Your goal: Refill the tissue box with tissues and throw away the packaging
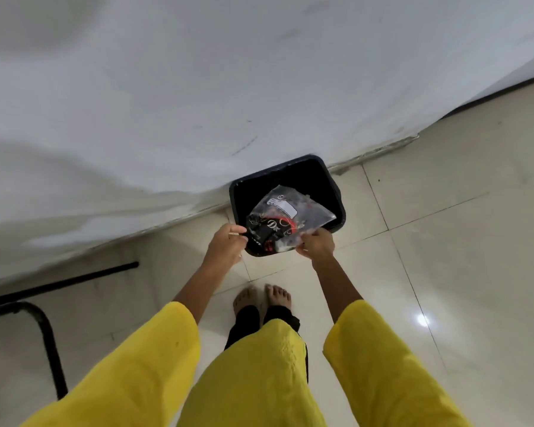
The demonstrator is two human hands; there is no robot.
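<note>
The empty tissue packaging, a clear plastic wrapper with black and red print and a white label, hangs over the open top of a black rectangular bin. My left hand pinches its left edge. My right hand grips its near right corner. Both hands are at the bin's near rim, and the wrapper lies flat between them above the dark inside. The tissue box is not in view.
The bin stands on a pale tiled floor against a white wall. A black metal furniture frame is at the lower left. My bare feet are just short of the bin.
</note>
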